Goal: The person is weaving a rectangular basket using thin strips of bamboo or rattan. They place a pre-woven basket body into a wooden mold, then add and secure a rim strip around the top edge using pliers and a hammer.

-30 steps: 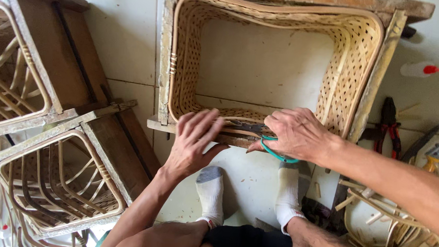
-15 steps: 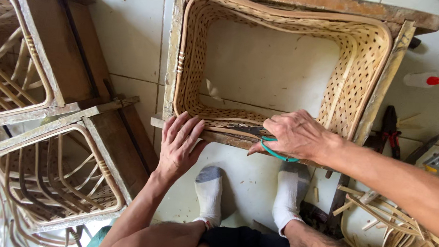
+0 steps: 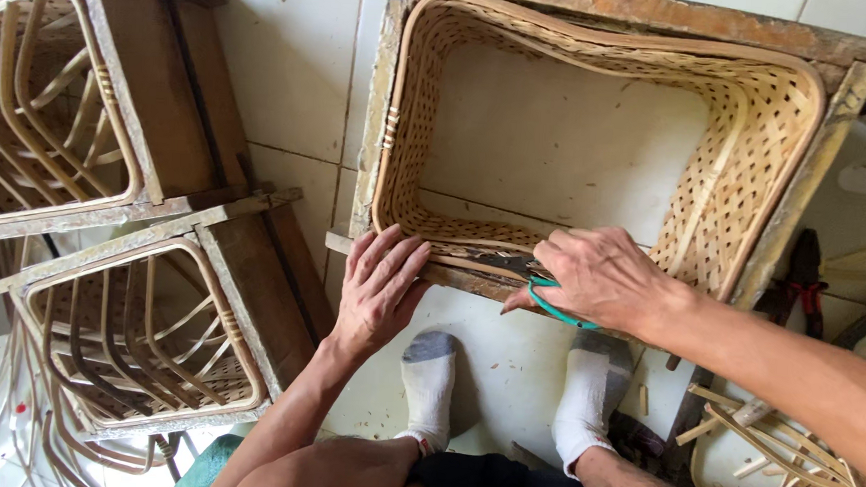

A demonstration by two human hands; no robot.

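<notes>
Fingers (image 3: pixel 393 261) on the left hand (image 3: pixel 379 290) are laid out flat and slightly spread, palm down on the near rim of the woven rattan basket (image 3: pixel 745 141), not gripping anything. The right hand (image 3: pixel 604 282) is curled closed around a pair of scissors with teal handles (image 3: pixel 558 309), thumb and fingers through or over the loops, can't quite tell which. The blades seem to point left along the rim, right where the dark patch of weave sits between the two hands.

The basket sits inside a rough wooden frame (image 3: pixel 386 113) on the tiled floor (image 3: pixel 293 78), open side up, and it takes up most of the upper right of the floor. Just below its near edge are two feet in white socks (image 3: pixel 430 392).

Over on the left side of the floor there are two more wooden frames with bent rattan hoops (image 3: pixel 132 327), one above the other. Red-handled pliers (image 3: pixel 802 278) lie near the right edge, just beside the basket frame, and loose rattan strips (image 3: pixel 796 470) pile up in the lower right corner.
</notes>
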